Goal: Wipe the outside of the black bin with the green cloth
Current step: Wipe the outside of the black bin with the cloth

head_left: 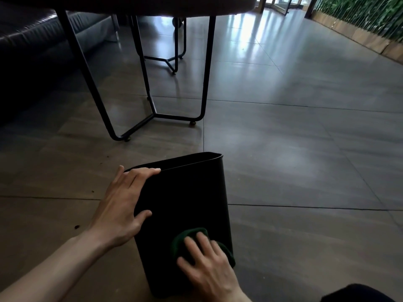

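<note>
The black bin lies on its side on the tiled floor, its open mouth facing away from me. My left hand grips its left edge, fingers curled over the rim and thumb on the upper wall. A dark green cloth is bunched on the bin's upper wall near its base. My right hand presses flat on the cloth, its fingers spread and slightly blurred. Most of the cloth is hidden under that hand.
A table with black metal legs stands just beyond the bin. A dark sofa fills the far left. Open grey tiled floor stretches to the right, bordered by a green plant wall. A few crumbs lie to the left.
</note>
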Tool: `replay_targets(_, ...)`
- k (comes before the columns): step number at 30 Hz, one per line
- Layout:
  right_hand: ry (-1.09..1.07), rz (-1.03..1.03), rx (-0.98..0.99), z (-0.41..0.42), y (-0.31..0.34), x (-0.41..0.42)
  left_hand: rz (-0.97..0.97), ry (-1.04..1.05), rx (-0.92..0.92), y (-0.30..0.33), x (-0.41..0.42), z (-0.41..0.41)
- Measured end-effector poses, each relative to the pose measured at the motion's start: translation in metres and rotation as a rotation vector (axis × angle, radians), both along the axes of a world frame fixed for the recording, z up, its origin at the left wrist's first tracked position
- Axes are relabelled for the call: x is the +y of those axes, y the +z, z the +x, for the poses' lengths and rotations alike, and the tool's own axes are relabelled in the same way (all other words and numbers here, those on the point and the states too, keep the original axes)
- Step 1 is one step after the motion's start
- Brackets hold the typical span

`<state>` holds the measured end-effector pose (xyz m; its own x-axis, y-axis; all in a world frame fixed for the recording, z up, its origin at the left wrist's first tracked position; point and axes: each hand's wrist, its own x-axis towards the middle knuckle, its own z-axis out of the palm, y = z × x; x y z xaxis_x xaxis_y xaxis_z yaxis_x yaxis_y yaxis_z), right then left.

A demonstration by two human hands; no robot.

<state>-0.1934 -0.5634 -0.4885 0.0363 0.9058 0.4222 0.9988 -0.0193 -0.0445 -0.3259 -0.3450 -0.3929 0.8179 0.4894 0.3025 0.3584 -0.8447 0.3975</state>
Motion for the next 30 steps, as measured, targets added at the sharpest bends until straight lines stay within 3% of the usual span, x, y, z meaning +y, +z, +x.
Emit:
replay_targets(5,-0.093,-0.121,0.063,0.007,0.006,-0.016,-0.023,-0.005,-0.001,-0.001,0.003,-0.003)
replay_targets(8,-0.442,-0.025,0.475,0.036,0.038,-0.014,-0.053,0.043,0.016,0.002,0.01,-0.012)
replay_targets(12,-0.657,0.327,1.013,0.102,0.095,-0.018,-0.093,0.028,0.061,0.012,0.018,-0.026)
replay_targets(16,-0.633,0.384,1.81,0.158,0.14,-0.013,-0.129,-0.006,0.069,0.02,0.02,-0.033)
replay_targets(18,-0.581,0.296,1.946,0.173,0.151,-0.005,-0.128,-0.028,0.068,0.021,0.023,-0.036)
replay_targets(20,-0.603,0.204,1.812,0.178,0.154,0.012,-0.121,-0.038,0.077,0.022,0.026,-0.041)
replay_targets(21,-0.61,0.145,1.647,0.178,0.152,0.022,-0.117,-0.04,0.083,0.022,0.029,-0.043)
replay_targets(25,-0.411,-0.234,0.648,0.17,0.143,0.055,-0.098,-0.068,0.118,0.019,0.037,-0.053)
replay_targets(26,-0.327,-0.349,0.481,0.169,0.143,0.06,-0.099,-0.069,0.124,0.018,0.039,-0.055)
replay_targets(30,-0.078,-0.608,0.245,0.161,0.153,0.07,-0.102,-0.047,0.139,0.014,0.044,-0.063)
